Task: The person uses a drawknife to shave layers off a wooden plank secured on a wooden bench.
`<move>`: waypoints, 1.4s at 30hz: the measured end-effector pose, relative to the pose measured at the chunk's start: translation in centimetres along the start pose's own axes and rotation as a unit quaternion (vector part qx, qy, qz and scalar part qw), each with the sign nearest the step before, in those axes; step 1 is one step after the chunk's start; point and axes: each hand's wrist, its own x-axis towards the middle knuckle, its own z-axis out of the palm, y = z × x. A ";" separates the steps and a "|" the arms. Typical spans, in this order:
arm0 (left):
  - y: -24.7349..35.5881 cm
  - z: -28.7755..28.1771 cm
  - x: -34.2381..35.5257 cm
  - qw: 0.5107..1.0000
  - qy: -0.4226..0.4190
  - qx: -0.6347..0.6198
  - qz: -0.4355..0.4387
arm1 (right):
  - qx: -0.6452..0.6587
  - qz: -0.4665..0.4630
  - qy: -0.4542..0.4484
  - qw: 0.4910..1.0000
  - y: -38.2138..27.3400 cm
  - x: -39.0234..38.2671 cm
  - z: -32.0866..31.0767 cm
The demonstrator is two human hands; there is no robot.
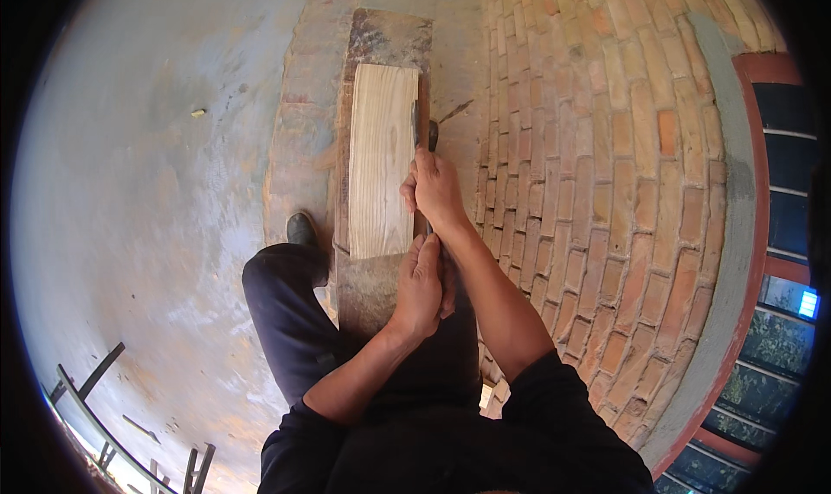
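A pale, grained wooden board lies lengthwise on a narrow, worn brown bench. At the board's right edge is a long, thin dark tool, its tip pointing away from me; its exact kind is unclear. My right hand is closed around the tool beside the board's right edge. Nearer to me, my left hand is also closed, wrapped around the tool's near end by the board's near right corner. My fingers hide most of the part between them.
A brick wall rises close on the right, with a red-framed window beyond. Bare floor spreads to the left. My shoe rests beside the bench. A dark metal frame stands at the lower left.
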 end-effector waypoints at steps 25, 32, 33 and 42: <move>-1.8 -0.1 -1.5 1.000 0.020 0.020 0.012 | -0.061 -0.004 0.009 0.998 0.3 -2.3 -0.2; -2.9 -1.0 -3.2 0.999 0.032 0.039 0.006 | -0.044 0.002 0.016 0.999 2.3 -3.8 0.0; -3.4 -1.1 -3.1 0.999 0.042 0.032 0.008 | -0.033 0.026 0.019 0.999 2.3 -4.0 0.1; -3.4 -1.7 -4.3 0.998 0.049 0.027 -0.001 | -0.040 0.015 0.010 0.999 3.6 -5.0 0.3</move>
